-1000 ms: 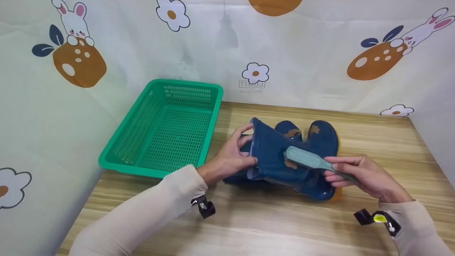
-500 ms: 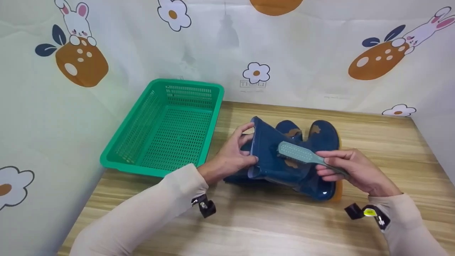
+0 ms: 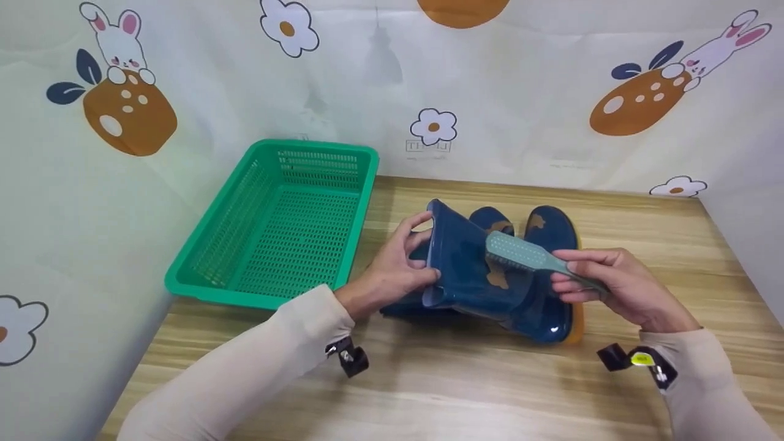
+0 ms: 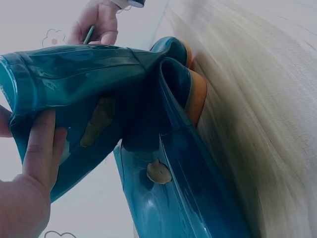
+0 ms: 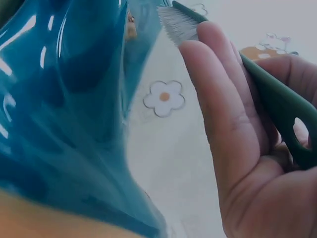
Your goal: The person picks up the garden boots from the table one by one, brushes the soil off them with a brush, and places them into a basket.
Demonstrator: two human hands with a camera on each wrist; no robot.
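Closest to us, two pale sleeves [image 3: 245, 361] reach in over the wood-grain table [image 3: 465, 398], with small black cameras [image 3: 353, 361] at the wrists. Here's the left hand [image 3: 395, 264], and we see its thumb and fingers pinching the top rim of a dark blue boot [image 3: 462, 254]. Across from it we have the right hand [image 3: 628, 289], thumb and fingers pinching the handle of a grey-green brush [image 3: 520, 252]. The brush head is over the boot's shaft; whether the bristles touch, we can't tell. That boot lies tipped over, shaft to the left, orange sole to the right, a brown patch [image 3: 497, 277] just beside the brush. Partly hidden under it, we pick out a second boot [image 4: 198, 193]. Left of the pair sits a green basket [image 3: 214, 295], and behind everything we get the pale backdrop [image 3: 520, 67] with its flowers [image 3: 433, 127] and rabbits [image 3: 127, 52].
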